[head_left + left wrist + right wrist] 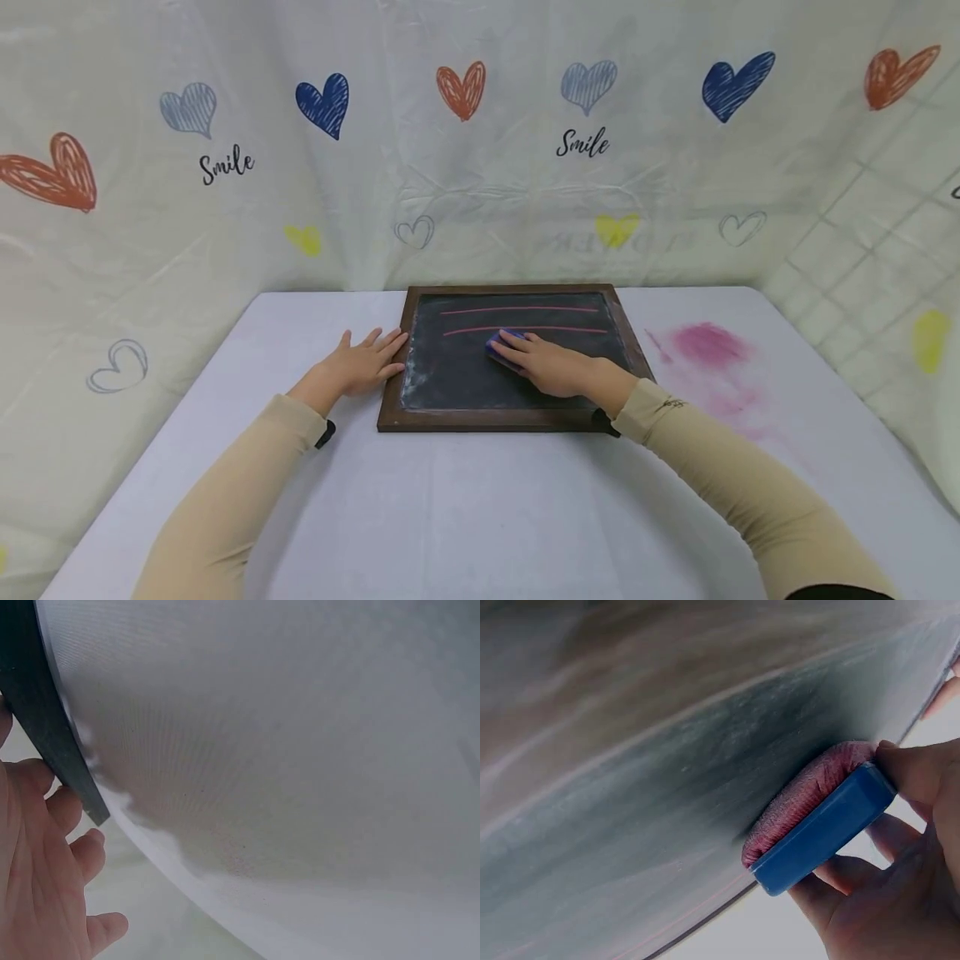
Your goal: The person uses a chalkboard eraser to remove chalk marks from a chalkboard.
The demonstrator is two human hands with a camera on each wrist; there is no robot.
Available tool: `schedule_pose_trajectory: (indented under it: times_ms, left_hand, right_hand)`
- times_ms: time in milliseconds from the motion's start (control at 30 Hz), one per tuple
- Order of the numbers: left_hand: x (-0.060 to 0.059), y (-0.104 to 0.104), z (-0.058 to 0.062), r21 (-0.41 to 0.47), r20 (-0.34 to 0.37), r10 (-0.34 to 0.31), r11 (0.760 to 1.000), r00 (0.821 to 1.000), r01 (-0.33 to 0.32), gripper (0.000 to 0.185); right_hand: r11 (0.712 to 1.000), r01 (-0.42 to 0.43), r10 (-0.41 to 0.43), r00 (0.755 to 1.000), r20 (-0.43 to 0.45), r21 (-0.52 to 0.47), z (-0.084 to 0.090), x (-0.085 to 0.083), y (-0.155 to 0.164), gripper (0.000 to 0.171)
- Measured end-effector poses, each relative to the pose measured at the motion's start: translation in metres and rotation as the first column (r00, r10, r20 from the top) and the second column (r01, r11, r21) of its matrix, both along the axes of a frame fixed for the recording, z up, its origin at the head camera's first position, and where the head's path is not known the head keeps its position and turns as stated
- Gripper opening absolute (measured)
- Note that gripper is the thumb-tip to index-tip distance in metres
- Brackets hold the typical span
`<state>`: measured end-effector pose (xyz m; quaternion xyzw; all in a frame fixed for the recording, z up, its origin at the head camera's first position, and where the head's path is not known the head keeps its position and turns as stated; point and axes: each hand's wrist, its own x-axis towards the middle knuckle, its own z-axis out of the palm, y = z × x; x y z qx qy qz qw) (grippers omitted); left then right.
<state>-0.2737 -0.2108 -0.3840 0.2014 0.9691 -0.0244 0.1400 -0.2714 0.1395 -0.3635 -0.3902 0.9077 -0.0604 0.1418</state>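
Note:
A blackboard in a brown wooden frame lies on the white table, with two red lines drawn across its upper part. My right hand grips a blue chalkboard eraser, thumb on one side and fingers on the other. The eraser's pink-stained pad faces the board's surface, just below the lower red line. At the left side of the frame, my left hand has its fingers spread, fingertips resting on the wood. In the left wrist view those fingers touch the dark frame edge.
A pink smudge marks the white tabletop right of the board. Behind the table hangs a pale curtain printed with hearts. A small black object shows at the board's lower right corner, under the right wrist.

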Motion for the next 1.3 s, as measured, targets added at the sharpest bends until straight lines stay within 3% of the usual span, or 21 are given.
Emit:
schedule_pose_trajectory:
  times_ms: [267, 467, 600, 867, 1133, 1300]
  left_hand:
    - [-0.004, 0.002, -0.001, -0.035, -0.008, -0.008, 0.999, 1.0, 0.007, 0.068]
    - [-0.003, 0.002, 0.002, -0.032, 0.002, 0.004, 0.999, 1.0, -0.004, 0.069]
    - [-0.003, 0.0, -0.001, -0.039, -0.002, 0.006, 0.999, 1.0, -0.006, 0.069]
    - [-0.003, -0.001, -0.003, -0.034, -0.006, 0.01, 0.999, 1.0, -0.01, 0.069]
    - [-0.004, 0.001, -0.003, -0.041, -0.009, 0.01, 0.999, 1.0, -0.01, 0.069]
    - [-0.004, 0.0, -0.005, -0.031, -0.013, 0.007, 0.999, 1.0, -0.007, 0.068]
  right_hand:
    - [0.997, 0.023, -0.03, 0.995, -0.1, -0.071, -0.002, -0.002, 0.036, 0.06]
    - [0.984, 0.134, -0.155, 0.969, -0.195, -0.117, -0.003, -0.003, 0.068, 0.059]
    - [0.976, 0.167, -0.195, 0.958, -0.211, -0.141, -0.004, -0.005, 0.068, 0.057]
    - [0.983, 0.174, -0.182, 0.963, -0.197, -0.057, -0.001, -0.008, 0.021, 0.06]
    - [0.993, 0.101, -0.092, 0.986, -0.141, 0.061, 0.004, -0.006, -0.042, 0.064]
    - [0.994, 0.062, -0.05, 0.989, -0.138, 0.088, 0.003, 0.005, -0.081, 0.063]
